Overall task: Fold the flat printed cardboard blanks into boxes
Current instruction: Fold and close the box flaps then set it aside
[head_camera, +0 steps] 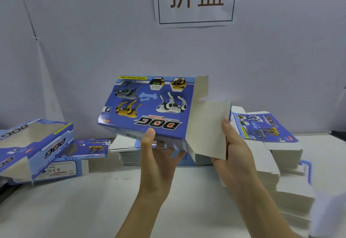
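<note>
Holding a blue printed cardboard box blank (149,104) above the white table (93,200), the left hand (159,155) pinches its near edge, thumb on top. The right hand (236,147) curls its fingers round the grey unprinted side flap (207,125). Stacks of flat blanks (280,162) lie far right.

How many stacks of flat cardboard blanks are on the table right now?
2, possibly more. One stack of white flat cardboard blanks sits centre, behind the blue printed box held by the left hand and right hand. A second stack spreads right, partly cut off.
</note>
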